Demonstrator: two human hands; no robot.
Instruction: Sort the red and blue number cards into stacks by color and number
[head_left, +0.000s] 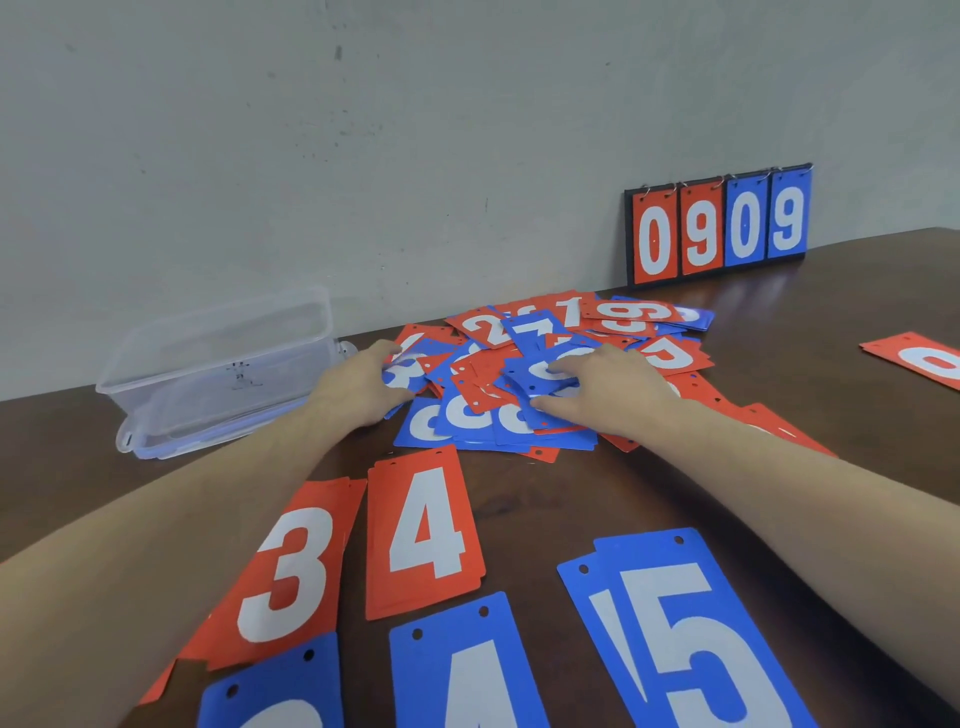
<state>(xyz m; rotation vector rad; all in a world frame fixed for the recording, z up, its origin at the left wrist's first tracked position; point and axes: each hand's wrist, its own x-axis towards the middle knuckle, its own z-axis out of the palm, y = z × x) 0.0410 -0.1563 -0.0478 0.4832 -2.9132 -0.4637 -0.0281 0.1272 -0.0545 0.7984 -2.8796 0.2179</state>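
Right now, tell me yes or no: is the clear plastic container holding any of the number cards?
No. The clear plastic container at the left shows no cards through its walls; the unsorted cards lie in the pile on the table beside it.

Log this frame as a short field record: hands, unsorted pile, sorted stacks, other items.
left hand: resting on the pile's left edge, grip unclear
right hand: fingers spread flat on blue cards
pile: mixed red and blue cards, unsorted
near stacks: red 3, red 4, blue 4, blue 5
other: clear plastic box, scoreboard reading 0909
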